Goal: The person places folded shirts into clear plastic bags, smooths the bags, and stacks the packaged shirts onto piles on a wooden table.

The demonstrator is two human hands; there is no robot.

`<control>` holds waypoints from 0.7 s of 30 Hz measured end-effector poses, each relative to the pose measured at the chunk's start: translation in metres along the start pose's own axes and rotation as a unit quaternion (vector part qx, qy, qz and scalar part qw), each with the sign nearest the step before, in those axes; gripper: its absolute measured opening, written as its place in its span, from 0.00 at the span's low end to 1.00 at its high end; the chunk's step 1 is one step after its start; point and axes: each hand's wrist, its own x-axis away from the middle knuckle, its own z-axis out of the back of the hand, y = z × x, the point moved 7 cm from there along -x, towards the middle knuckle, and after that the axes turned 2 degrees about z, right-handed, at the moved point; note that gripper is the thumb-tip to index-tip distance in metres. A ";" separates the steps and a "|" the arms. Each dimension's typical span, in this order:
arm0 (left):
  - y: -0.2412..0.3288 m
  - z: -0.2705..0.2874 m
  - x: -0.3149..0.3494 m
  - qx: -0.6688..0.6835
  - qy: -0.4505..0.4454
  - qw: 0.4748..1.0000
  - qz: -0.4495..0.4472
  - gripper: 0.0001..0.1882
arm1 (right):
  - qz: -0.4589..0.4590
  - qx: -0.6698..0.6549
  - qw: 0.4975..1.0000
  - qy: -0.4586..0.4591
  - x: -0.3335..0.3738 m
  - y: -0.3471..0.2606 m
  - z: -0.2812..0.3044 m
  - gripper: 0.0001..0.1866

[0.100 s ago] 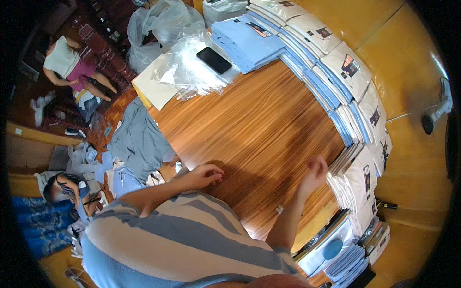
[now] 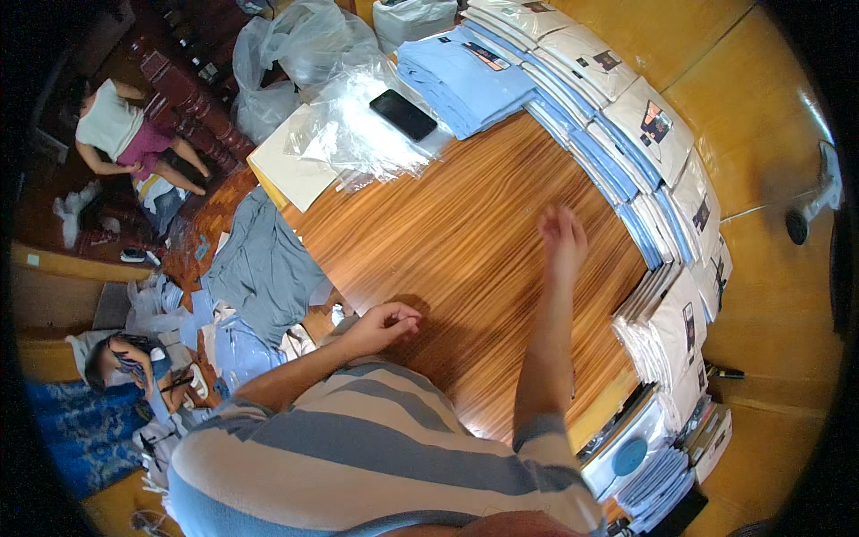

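Observation:
My left hand (image 2: 385, 328) is above the table's near left edge, its fingers loosely bent and a little apart, with nothing visible in them. Farther out, my right hand (image 2: 562, 242) hovers over the right part of the wooden tabletop (image 2: 447, 224), empty, fingers half bent and apart. Beyond my hands, a folded light blue shirt stack (image 2: 465, 80) lies at the far edge. Beside it a black phone (image 2: 403, 115) rests on clear plastic bags (image 2: 367, 143). Cream and yellow sheets (image 2: 291, 161) are at the far left corner.
Rows of bagged folded shirts (image 2: 649, 125) line the right edge, with another pile (image 2: 658, 327) nearer me. A grey garment (image 2: 264, 268) hangs off the left side. Large plastic bags (image 2: 304, 45) stand behind. Two other people, one standing (image 2: 116, 125) and one seated (image 2: 143, 362), are at left.
My right hand has moved away from me, from beside the near right shirt pile to farther over the table. My left hand has hardly moved. The view has shifted slightly.

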 end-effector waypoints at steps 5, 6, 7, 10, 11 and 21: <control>0.033 0.028 -0.031 0.075 -0.042 0.993 -0.085 0.17 | -0.046 0.112 0.990 -0.076 -0.154 0.029 -0.148 0.23; 0.038 0.041 -0.038 0.091 -0.052 0.991 -0.085 0.17 | -0.064 0.138 0.986 -0.069 -0.171 0.038 -0.158 0.23; 0.046 0.056 -0.043 0.097 -0.055 0.990 -0.084 0.18 | -0.083 0.161 0.982 -0.062 -0.185 0.047 -0.169 0.22; 0.075 0.096 -0.075 0.100 -0.069 0.985 -0.119 0.17 | -0.136 0.236 0.960 -0.059 -0.212 0.067 -0.184 0.22; 0.085 0.107 -0.089 0.089 -0.083 0.984 -0.128 0.18 | -0.155 0.266 0.950 -0.051 -0.217 0.071 -0.180 0.22; 0.201 0.084 -0.307 0.455 -0.335 0.821 -0.085 0.27 | -0.123 0.350 0.928 0.037 -0.193 0.045 -0.234 0.21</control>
